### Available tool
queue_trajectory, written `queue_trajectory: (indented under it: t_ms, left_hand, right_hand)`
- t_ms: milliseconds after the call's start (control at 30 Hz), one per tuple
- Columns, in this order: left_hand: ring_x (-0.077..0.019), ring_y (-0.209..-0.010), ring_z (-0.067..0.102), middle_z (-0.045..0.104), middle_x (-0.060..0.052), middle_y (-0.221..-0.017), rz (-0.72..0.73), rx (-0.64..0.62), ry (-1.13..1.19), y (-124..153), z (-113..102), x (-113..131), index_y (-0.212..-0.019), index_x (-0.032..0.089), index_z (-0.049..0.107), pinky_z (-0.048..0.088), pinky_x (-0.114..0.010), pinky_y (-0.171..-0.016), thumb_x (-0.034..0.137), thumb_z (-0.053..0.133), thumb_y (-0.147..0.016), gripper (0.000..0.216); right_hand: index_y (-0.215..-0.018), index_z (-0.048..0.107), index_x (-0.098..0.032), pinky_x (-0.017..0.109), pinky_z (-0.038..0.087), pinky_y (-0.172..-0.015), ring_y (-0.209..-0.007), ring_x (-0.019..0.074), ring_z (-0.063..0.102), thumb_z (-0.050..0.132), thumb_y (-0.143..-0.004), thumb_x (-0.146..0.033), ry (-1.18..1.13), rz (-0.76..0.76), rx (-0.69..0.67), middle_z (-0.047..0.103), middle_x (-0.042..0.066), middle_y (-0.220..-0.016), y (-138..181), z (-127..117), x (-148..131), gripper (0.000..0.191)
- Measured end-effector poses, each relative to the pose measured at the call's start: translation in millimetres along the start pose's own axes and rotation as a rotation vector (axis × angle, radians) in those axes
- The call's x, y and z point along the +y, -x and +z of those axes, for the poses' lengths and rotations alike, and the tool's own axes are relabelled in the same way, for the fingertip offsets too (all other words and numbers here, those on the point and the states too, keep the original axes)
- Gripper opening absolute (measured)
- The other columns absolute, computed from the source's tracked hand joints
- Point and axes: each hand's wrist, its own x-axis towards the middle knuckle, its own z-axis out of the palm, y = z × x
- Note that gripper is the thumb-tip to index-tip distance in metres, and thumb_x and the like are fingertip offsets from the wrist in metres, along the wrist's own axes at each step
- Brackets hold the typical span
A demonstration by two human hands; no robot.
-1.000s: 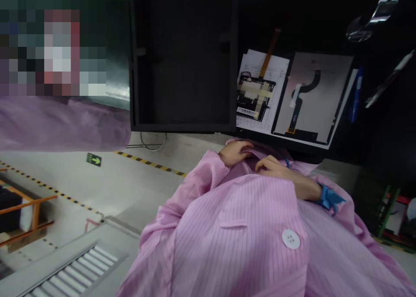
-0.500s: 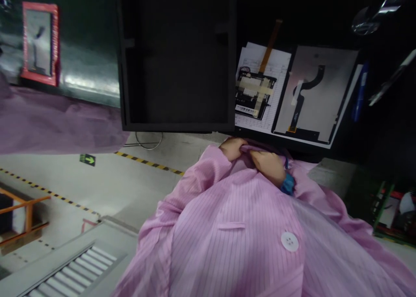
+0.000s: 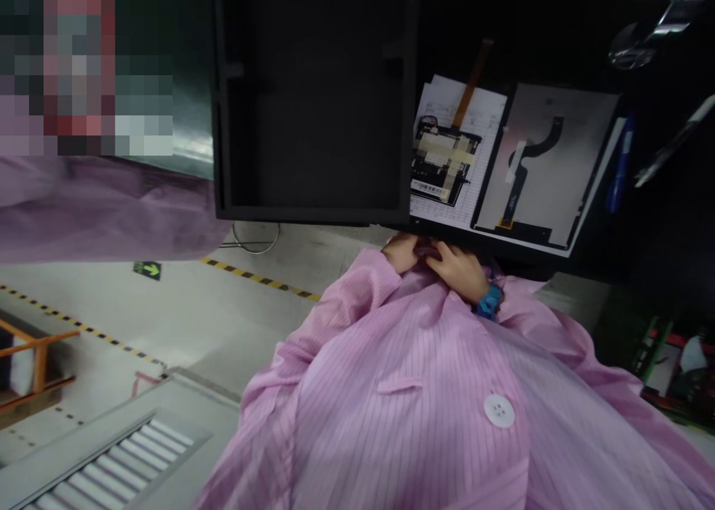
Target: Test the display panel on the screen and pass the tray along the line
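Low in front of my body, at the table edge, my left hand point(image 3: 399, 253) and my right hand point(image 3: 461, 273) meet at the front of my pink striped smock point(image 3: 413, 421). Fingers of both are curled in and closed on the smock's cloth, which bunches just below them. Their tips are in shadow and partly hidden. A blue band point(image 3: 490, 301) circles my right wrist. Just beyond the hands lie a grey display panel point(image 3: 558, 160) with a black flex cable and a small taped circuit assembly point(image 3: 444, 160) with an orange ribbon, on printed paper point(image 3: 485, 115).
A black open tray point(image 3: 313, 216) stands left of the papers. Blue pen point(image 3: 619, 167) and tweezers point(image 3: 673, 141) lie at the right. Another person's pink sleeve point(image 3: 112, 212) reaches along the left bench, below a blurred red-framed item point(image 3: 78, 71). A grey louvred cabinet point(image 3: 184, 398) stands lower left.
The strip of smock cloth raised between my hands has dropped, and a fold now bulges below them. My right fingers have shifted and show more. The view has moved slightly.
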Motion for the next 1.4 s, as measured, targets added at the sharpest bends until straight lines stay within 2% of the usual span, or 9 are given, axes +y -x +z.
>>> queue_trajectory:
  t_ms: [100, 233, 333, 533, 767, 1000, 1200, 1300, 1400]
  left_hand:
    - [-0.0247, -0.115, 0.062, 0.069, -0.01, -0.12, -0.004, 0.014, 0.005, 0, 1, 1, -0.128, 0.016, 0.062, 0.048, -0.035, -0.103, 0.013, 0.059, -0.087, 0.041]
    - [-0.0272, -0.121, 0.059, 0.067, -0.013, -0.124, -0.034, 0.035, 0.0, -1, 3, -1, -0.125, 0.013, 0.063, 0.046, -0.038, -0.106, 0.011, 0.061, -0.086, 0.039]
    - [-0.0258, -0.118, 0.062, 0.069, -0.014, -0.121, -0.05, 0.038, 0.008, -3, 5, -3, -0.123, 0.012, 0.064, 0.048, -0.038, -0.105, 0.008, 0.059, -0.085, 0.038]
    - [-0.0227, -0.106, 0.066, 0.072, -0.013, -0.112, -0.065, 0.05, 0.033, -5, 8, -8, -0.12, 0.01, 0.065, 0.051, -0.035, -0.098, 0.009, 0.059, -0.085, 0.036]
    - [-0.0206, -0.106, 0.068, 0.073, -0.009, -0.113, -0.031, 0.059, 0.068, -7, 9, -9, -0.121, 0.016, 0.065, 0.053, -0.032, -0.097, 0.007, 0.058, -0.083, 0.04]
    - [-0.0242, -0.103, 0.069, 0.074, -0.01, -0.106, -0.032, 0.108, 0.063, -4, 11, -8, -0.114, 0.015, 0.069, 0.054, -0.038, -0.096, 0.007, 0.058, -0.083, 0.034]
    - [-0.0229, -0.105, 0.07, 0.075, -0.008, -0.111, 0.049, 0.085, 0.11, 4, 7, -6, -0.11, 0.019, 0.073, 0.055, -0.035, -0.097, 0.003, 0.053, -0.082, 0.037]
    - [-0.0222, -0.117, 0.066, 0.072, -0.007, -0.123, 0.172, 0.057, 0.168, 24, -5, -3, -0.116, 0.02, 0.07, 0.05, -0.035, -0.105, 0.011, 0.06, -0.082, 0.037]
    - [-0.0241, -0.118, 0.065, 0.07, -0.009, -0.126, 0.334, 0.054, 0.321, 54, -23, 12, -0.119, 0.019, 0.067, 0.05, -0.041, -0.106, 0.029, 0.066, -0.086, 0.035]
  right_hand:
    - [-0.108, 0.071, -0.016, 0.039, 0.051, -0.082, -0.116, 0.0301, 0.056, 0.031, -0.102, -0.014, -0.003, 0.0, 0.001, 0.05, 0.015, -0.144, 0, 2, 4, 0.041]
    - [-0.113, 0.07, -0.017, 0.042, 0.051, -0.09, -0.12, 0.0305, 0.056, 0.032, -0.102, -0.014, -0.015, -0.015, 0.002, 0.051, 0.014, -0.145, -2, 2, 8, 0.04]
    - [-0.113, 0.07, -0.017, 0.042, 0.051, -0.094, -0.123, 0.0295, 0.055, 0.034, -0.101, -0.013, -0.026, -0.031, 0.007, 0.049, 0.011, -0.147, -5, 3, 8, 0.039]
    - [-0.107, 0.072, -0.016, 0.043, 0.053, -0.095, -0.124, 0.0294, 0.055, 0.035, -0.1, -0.011, -0.052, -0.043, 0.018, 0.052, 0.011, -0.145, -8, 9, 9, 0.039]
    - [-0.104, 0.072, -0.017, 0.045, 0.054, -0.097, -0.123, 0.0295, 0.057, 0.045, -0.095, -0.008, -0.142, -0.01, 0.066, 0.055, 0.009, -0.143, -12, 14, 11, 0.03]
    - [-0.093, 0.07, -0.016, 0.05, 0.052, -0.096, -0.118, 0.0329, 0.059, 0.053, -0.088, -0.009, -0.318, -0.029, 0.134, 0.057, 0.014, -0.137, -8, 10, 9, 0.019]
    - [-0.089, 0.061, -0.018, 0.035, 0.053, -0.09, -0.102, 0.0203, 0.063, 0.054, -0.091, -0.017, -0.6, 0.001, 0.285, 0.064, 0.01, -0.114, 19, -8, 0, 0.008]
    - [-0.085, 0.059, -0.019, 0.032, 0.051, -0.086, -0.096, 0.0175, 0.062, 0.059, -0.092, -0.028, -1.085, 0.064, 0.344, 0.065, 0.007, -0.103, 34, -33, -2, 0.011]
    - [-0.084, 0.059, -0.019, 0.029, 0.05, -0.076, -0.081, 0.0139, 0.06, 0.067, -0.088, -0.033, -1.603, 0.152, 0.307, 0.064, 0.004, -0.096, 47, -62, 2, 0.017]
